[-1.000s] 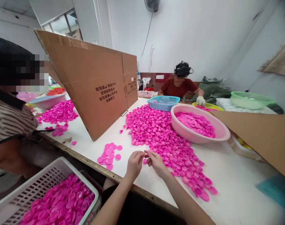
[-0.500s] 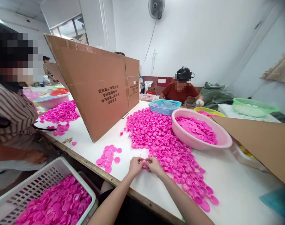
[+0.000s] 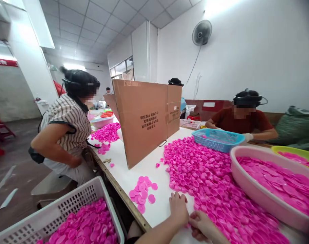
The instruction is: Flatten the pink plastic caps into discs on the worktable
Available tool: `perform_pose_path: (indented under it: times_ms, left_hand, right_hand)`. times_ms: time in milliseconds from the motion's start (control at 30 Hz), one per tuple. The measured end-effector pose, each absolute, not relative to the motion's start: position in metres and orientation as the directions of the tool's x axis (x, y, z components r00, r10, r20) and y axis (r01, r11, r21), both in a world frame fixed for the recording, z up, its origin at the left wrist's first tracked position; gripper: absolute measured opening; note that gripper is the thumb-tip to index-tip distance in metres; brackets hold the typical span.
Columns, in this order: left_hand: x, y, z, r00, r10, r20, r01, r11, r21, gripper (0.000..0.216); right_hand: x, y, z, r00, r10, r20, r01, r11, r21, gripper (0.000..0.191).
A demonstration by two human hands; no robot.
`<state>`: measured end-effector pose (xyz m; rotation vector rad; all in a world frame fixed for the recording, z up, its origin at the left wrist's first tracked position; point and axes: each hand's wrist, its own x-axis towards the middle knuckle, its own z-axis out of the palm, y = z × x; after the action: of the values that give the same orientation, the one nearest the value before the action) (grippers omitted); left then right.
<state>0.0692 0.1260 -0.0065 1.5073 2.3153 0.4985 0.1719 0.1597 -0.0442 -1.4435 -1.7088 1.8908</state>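
Note:
My left hand [image 3: 179, 208] is over the white table [image 3: 159, 210] at the near edge of a heap of pink plastic cups [image 3: 202, 166]. Its fingers are curled, and whatever is inside them is hidden. Close beside its wrist, my right hand [image 3: 203, 226] has thumb and finger pinched together. A sliver of a small pink plastic piece [image 3: 188, 225] shows at those fingertips, mostly covered. Left of my hands lie flat pink discs [image 3: 141, 191], loosely scattered and partly overlapping.
A white basket [image 3: 103, 189] of pink pieces stands at lower left. A cardboard divider [image 3: 141, 118] rises from the table. A pink basin [image 3: 246, 173] of discs and a blue basket [image 3: 217, 144] border the heap. One person [image 3: 68, 122] sits left, another [image 3: 246, 118] across.
The view has swung left and up, so things appear shifted right. My hands, earlier meeting fingertip to fingertip on a pink piece, now differ: the left reaches farther forward, the right stays nearer.

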Motion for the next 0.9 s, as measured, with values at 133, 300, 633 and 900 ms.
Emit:
perform_pose_path:
  times_ms: [133,300,633,900]
  left_hand:
    - [0.068,0.126,-0.015,-0.370,0.926,-0.068,0.805,0.357,0.473,0.030]
    - [0.067,0.125,-0.014,-0.381,0.919,-0.102,0.767,0.376,0.520,0.033]
    - [0.069,0.124,-0.013,-0.368,0.928,0.062,0.824,0.294,0.485,0.028]
    - [0.064,0.116,0.006,-0.262,0.965,-0.019,0.870,0.245,0.429,0.037]
  right_hand:
    - [0.176,0.173,-0.038,-0.513,0.627,-0.587,0.628,-0.193,-0.754,0.025]
    - [0.177,0.191,-0.031,-0.612,0.428,-0.664,0.699,-0.099,-0.708,0.024]
    - [0.175,0.180,-0.011,-0.578,0.477,-0.662,0.709,-0.109,-0.697,0.022]
    - [0.168,0.148,0.000,-0.578,0.649,-0.496,0.549,-0.141,-0.824,0.022]
